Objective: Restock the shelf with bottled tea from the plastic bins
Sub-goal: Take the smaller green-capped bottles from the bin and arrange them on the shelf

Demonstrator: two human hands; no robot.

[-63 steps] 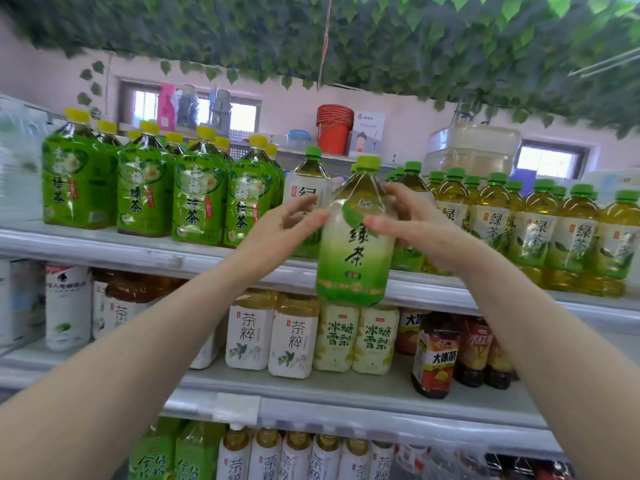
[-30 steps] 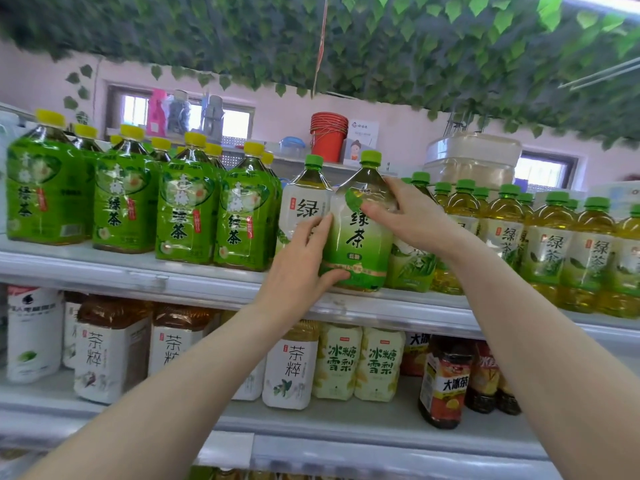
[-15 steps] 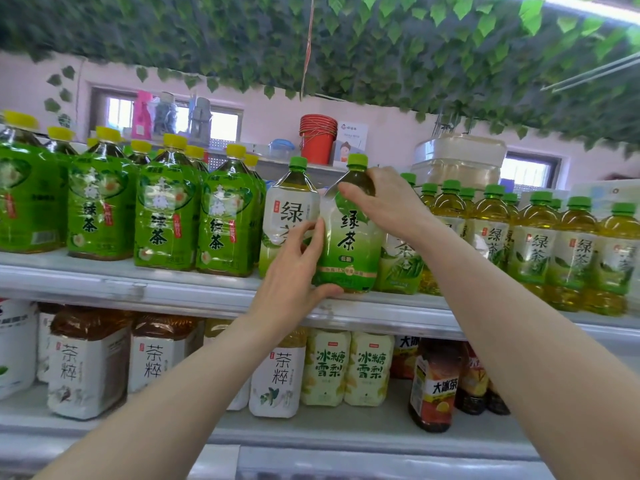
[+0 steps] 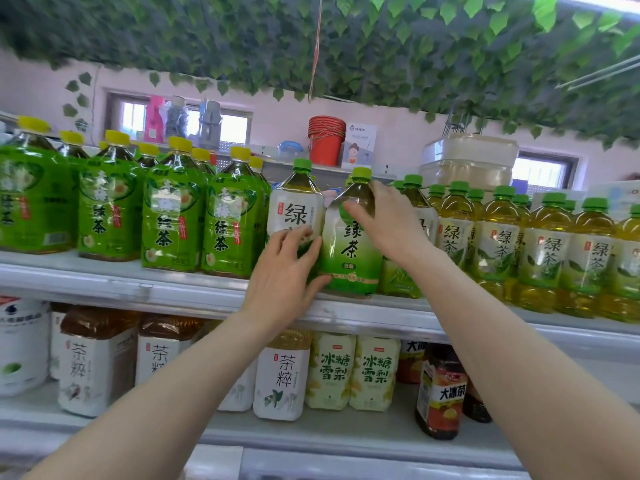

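A green tea bottle [image 4: 349, 258] with a green cap and a white-to-green label stands upright on the top shelf [image 4: 194, 289], near its front edge. My right hand [image 4: 388, 223] wraps over the bottle's shoulder from the right. My left hand [image 4: 287, 271] holds its lower left side, thumb at the base and fingers spread between it and a white-labelled green tea bottle [image 4: 294, 209] just to the left. More green-capped tea bottles [image 4: 540, 247] fill the shelf to the right. The plastic bins are out of view.
Large green-labelled bottles with yellow caps [image 4: 169, 216] crowd the shelf's left part. The shelf below [image 4: 311, 434] carries white-labelled tea, pear drink and dark iced tea bottles [image 4: 440, 393]. Red cups [image 4: 325, 140] and a plastic container [image 4: 471, 161] stand behind; leaf vines hang overhead.
The bottle went from held in the air in front of the shelf to standing on it. My left hand slid down to its base and my right hand moved up to its shoulder.
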